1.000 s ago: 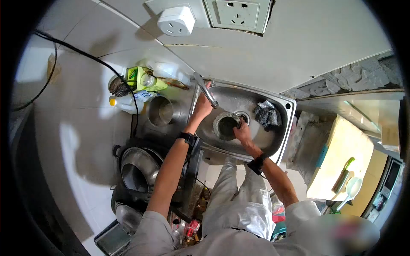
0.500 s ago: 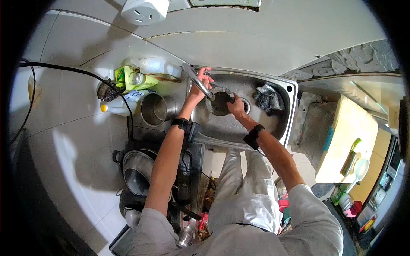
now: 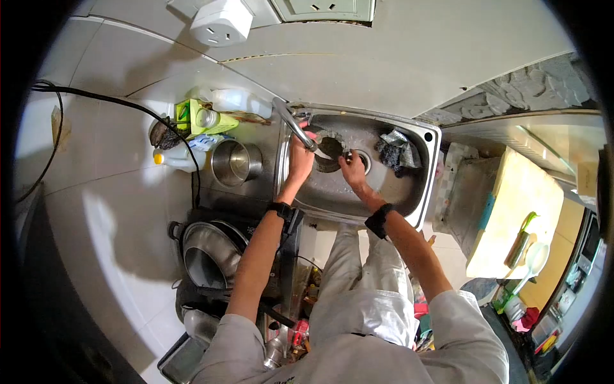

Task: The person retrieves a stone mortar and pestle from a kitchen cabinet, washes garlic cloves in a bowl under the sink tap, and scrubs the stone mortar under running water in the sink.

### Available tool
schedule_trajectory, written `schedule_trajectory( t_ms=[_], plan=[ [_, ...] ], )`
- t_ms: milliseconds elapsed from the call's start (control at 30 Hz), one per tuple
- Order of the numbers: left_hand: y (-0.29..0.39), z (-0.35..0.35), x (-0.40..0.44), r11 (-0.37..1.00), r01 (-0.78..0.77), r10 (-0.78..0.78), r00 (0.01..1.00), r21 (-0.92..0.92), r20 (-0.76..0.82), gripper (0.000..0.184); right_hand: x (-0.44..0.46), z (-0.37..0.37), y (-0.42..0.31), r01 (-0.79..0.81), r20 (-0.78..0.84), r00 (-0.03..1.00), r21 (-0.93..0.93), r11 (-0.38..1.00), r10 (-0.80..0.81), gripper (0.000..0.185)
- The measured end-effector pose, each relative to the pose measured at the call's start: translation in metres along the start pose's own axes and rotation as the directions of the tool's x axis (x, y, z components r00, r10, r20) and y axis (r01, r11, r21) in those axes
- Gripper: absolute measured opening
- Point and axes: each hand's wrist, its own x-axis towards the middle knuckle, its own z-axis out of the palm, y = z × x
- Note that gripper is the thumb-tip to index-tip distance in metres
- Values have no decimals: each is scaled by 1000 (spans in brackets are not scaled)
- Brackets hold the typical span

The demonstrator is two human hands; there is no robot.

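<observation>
Both hands [image 3: 302,157] flank the round bowl [image 3: 329,150] inside the sink [image 3: 398,189].

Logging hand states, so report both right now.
Left hand: partly hidden by the faucet; grip cannot be told.
Right hand: closed, holding the round vessel.

**A Kitchen at Its Sink**

We are in a kitchen, which we know by the stainless-steel sink [image 3: 393,185] with its curved faucet [image 3: 293,125] and the metal pot [image 3: 236,162] standing beside it. We also see a large metal pan [image 3: 203,238] and a cutting board [image 3: 508,198] carrying a pale spoon [image 3: 538,257]. Whether it belongs to a home, we cannot tell.
</observation>
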Motion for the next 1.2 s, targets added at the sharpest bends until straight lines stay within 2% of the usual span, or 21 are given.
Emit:
schedule_trajectory(
  t_ms=[67,100,233,333,400,433,500,533,567,600,633,667,733,800,833,900,933,1067,1100,1167,1200],
  plan=[
    [-20,15,-15,988,-35,69,972,152,-223,19,-15,-9,-20,-11,-34,999,-4,1000,11,57],
    [-22,16,-22,989,118,-111,990,85,-84,15,-23,-13,-26,87,-52,995,-55,995,-90,52],
    [-29,39,-48,996,64,-69,995,69,76,19,-42,-15,-43,276,-116,950,-120,953,-290,41],
    [-30,55,-55,959,-31,18,999,283,48,22,-45,-19,-58,367,-87,912,-262,893,-401,45],
    [-17,55,-50,897,-153,35,960,414,278,28,-42,-31,-71,426,90,900,-382,820,-426,42],
    [-11,52,-45,898,-150,34,961,413,275,28,-37,-32,-67,428,94,900,-384,818,-427,42],
    [-3,45,-37,763,-126,-360,732,634,578,39,-27,-32,-59,580,380,796,-702,413,-471,42],
    [-23,53,-39,689,-298,-246,761,661,600,46,-21,-31,-53,584,385,793,-701,410,-472,42],
    [-44,60,-42,690,-295,-245,764,661,597,46,-14,-29,-48,637,487,724,-744,202,-488,42],
    [-48,62,-41,615,-405,19,865,677,501,41,-9,-30,-51,661,586,654,-750,-15,-478,43],
    [-53,64,-39,568,-455,161,879,687,449,38,-5,-29,-55,660,585,653,-751,-17,-480,43],
    [-58,66,-36,511,-489,299,872,707,387,35,-1,-29,-58,656,647,641,-741,-142,-414,44],
    [-56,67,-27,553,-370,-144,840,747,523,43,7,-30,-61,652,701,630,-711,-263,-335,46],
    [-56,64,-24,661,-313,-175,820,682,546,37,16,-32,-66,567,733,572,-677,-469,-368,44],
    [-57,63,-25,756,-242,-203,797,608,569,32,16,-35,-68,572,735,572,-675,-466,-363,44],
    [-57,64,-25,682,-259,-286,766,684,575,36,23,-43,-71,690,795,526,-606,-396,-302,44],
    [-58,64,-25,668,-287,-254,780,687,572,31,27,-46,-68,727,716,390,-626,-284,-579,39],
    [-51,51,-34,642,-352,-252,742,682,621,17,22,-55,-61,756,780,399,-577,-308,-482,31],
    [-52,47,-38,642,-348,-254,744,683,618,17,19,-56,-58,792,774,406,-563,-236,-486,28],
    [-56,37,-43,424,-587,-196,684,689,703,13,16,-57,-54,823,767,412,-545,-162,-491,26],
    [-61,31,-46,426,-586,-198,684,690,702,13,14,-58,-54,850,726,464,-527,23,-508,26]
  ],
)
